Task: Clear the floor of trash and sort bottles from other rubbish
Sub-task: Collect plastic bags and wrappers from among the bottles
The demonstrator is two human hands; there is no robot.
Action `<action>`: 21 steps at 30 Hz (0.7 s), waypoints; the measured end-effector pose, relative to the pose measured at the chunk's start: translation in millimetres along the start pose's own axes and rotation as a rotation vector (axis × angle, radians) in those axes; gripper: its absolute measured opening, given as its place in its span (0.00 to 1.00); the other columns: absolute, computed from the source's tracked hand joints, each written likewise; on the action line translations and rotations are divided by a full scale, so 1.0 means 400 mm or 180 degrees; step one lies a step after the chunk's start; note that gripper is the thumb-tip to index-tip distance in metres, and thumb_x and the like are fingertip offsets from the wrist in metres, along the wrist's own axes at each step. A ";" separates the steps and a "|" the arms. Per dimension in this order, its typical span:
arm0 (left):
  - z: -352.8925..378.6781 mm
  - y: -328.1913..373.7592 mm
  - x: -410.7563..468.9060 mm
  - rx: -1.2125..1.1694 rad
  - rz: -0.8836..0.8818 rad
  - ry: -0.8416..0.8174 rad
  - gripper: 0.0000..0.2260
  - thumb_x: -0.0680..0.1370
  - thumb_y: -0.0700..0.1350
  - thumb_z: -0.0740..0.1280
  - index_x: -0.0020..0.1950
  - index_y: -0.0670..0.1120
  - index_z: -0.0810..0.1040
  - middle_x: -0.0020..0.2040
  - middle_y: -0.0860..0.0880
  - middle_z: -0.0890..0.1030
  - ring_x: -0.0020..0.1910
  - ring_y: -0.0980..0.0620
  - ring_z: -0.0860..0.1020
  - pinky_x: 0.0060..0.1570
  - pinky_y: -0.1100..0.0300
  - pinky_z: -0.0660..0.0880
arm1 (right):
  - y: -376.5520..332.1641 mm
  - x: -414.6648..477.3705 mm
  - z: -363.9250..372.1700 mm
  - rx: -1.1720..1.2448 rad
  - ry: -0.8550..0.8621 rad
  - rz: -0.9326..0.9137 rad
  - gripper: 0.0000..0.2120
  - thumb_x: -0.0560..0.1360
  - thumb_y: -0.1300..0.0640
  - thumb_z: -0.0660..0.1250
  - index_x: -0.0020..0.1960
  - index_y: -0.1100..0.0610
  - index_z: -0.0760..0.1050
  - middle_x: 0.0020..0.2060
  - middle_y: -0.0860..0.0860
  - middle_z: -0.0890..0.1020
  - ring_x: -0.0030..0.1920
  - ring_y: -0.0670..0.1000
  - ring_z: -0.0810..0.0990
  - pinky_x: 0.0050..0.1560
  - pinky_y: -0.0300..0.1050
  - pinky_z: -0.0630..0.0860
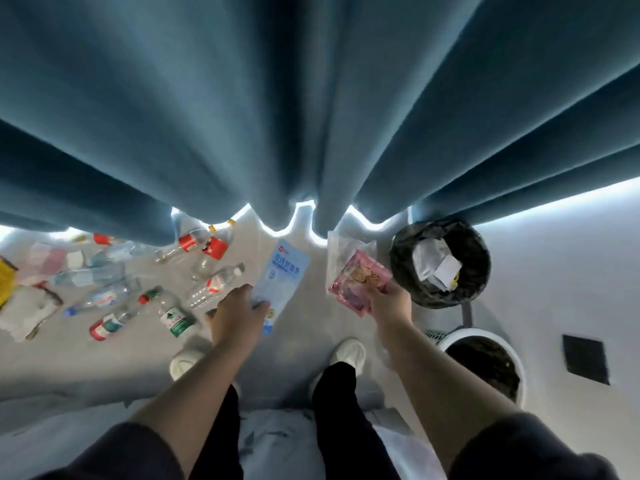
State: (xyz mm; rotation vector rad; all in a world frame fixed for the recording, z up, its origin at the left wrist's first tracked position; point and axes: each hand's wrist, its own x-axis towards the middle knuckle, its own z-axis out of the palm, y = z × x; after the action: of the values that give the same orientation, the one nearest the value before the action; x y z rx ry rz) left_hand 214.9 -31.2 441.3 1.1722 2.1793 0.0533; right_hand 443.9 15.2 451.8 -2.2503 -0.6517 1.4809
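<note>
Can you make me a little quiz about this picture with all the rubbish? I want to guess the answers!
1. True or false: the left hand holds a plastic bottle.
2. Pick one: what does the right hand hold? A) pink wrappers B) a spoon C) a shoe
3. Fill the gap: the plastic bottles lie on the ____.

Key
1. False: it holds a light blue packet.
2. A
3. floor
</note>
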 end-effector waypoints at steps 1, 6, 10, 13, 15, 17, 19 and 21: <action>0.033 0.064 -0.009 0.0000 0.0052 -0.0081 0.07 0.75 0.48 0.67 0.43 0.46 0.71 0.47 0.46 0.80 0.47 0.44 0.77 0.53 0.49 0.71 | 0.008 0.026 -0.067 0.0076 0.0051 0.0055 0.07 0.68 0.61 0.74 0.46 0.61 0.83 0.37 0.55 0.83 0.38 0.52 0.79 0.39 0.46 0.76; 0.194 0.377 -0.025 0.0238 0.0353 -0.0385 0.07 0.74 0.49 0.66 0.41 0.47 0.71 0.39 0.52 0.75 0.43 0.46 0.74 0.48 0.54 0.66 | 0.068 0.141 -0.358 0.0617 0.0578 0.0346 0.07 0.71 0.67 0.68 0.35 0.58 0.78 0.28 0.52 0.80 0.27 0.47 0.78 0.24 0.35 0.73; 0.315 0.581 -0.011 0.0422 0.0682 -0.0554 0.06 0.74 0.48 0.66 0.41 0.48 0.72 0.39 0.55 0.73 0.38 0.51 0.69 0.46 0.55 0.59 | 0.132 0.231 -0.509 0.0871 0.0999 0.0641 0.04 0.74 0.64 0.66 0.43 0.59 0.78 0.43 0.61 0.83 0.45 0.61 0.83 0.50 0.59 0.80; 0.406 0.698 0.018 0.0532 0.0855 -0.0662 0.05 0.74 0.49 0.66 0.42 0.49 0.73 0.39 0.55 0.74 0.38 0.51 0.69 0.46 0.55 0.60 | 0.183 0.311 -0.570 0.1164 0.1198 0.0777 0.04 0.74 0.64 0.66 0.46 0.59 0.79 0.39 0.56 0.82 0.39 0.55 0.81 0.40 0.49 0.79; 0.475 0.754 0.055 0.0581 0.0880 -0.0779 0.05 0.74 0.50 0.67 0.45 0.50 0.74 0.41 0.53 0.76 0.40 0.50 0.71 0.48 0.55 0.61 | 0.219 0.374 -0.584 0.1399 0.1276 0.0825 0.04 0.75 0.64 0.66 0.47 0.59 0.79 0.37 0.54 0.82 0.37 0.53 0.80 0.38 0.46 0.77; 0.548 0.787 0.101 0.0616 0.0869 -0.0920 0.06 0.74 0.50 0.67 0.48 0.50 0.76 0.45 0.52 0.79 0.44 0.48 0.74 0.52 0.54 0.64 | 0.248 0.445 -0.579 0.1537 0.1299 0.0868 0.04 0.76 0.64 0.66 0.47 0.58 0.79 0.38 0.54 0.82 0.37 0.53 0.81 0.41 0.48 0.78; 0.629 0.817 0.156 0.0629 0.0843 -0.1018 0.07 0.75 0.50 0.67 0.50 0.50 0.77 0.48 0.50 0.81 0.48 0.46 0.77 0.56 0.52 0.66 | 0.270 0.529 -0.568 0.1607 0.1286 0.0874 0.04 0.76 0.63 0.67 0.45 0.55 0.79 0.40 0.54 0.83 0.41 0.56 0.83 0.48 0.53 0.80; 0.715 0.842 0.216 0.0678 0.0863 -0.1088 0.08 0.75 0.50 0.68 0.51 0.49 0.78 0.50 0.49 0.82 0.50 0.45 0.77 0.57 0.52 0.65 | 0.296 0.630 -0.540 0.1637 0.1288 0.0910 0.03 0.76 0.61 0.67 0.45 0.54 0.79 0.43 0.55 0.84 0.46 0.58 0.83 0.53 0.56 0.79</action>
State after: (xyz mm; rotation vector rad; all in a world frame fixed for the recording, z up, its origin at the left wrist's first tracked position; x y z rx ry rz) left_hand 588.8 162.1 281.4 1.4719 1.7497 -0.2516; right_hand 750.3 48.2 280.9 -2.1747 0.1654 1.0850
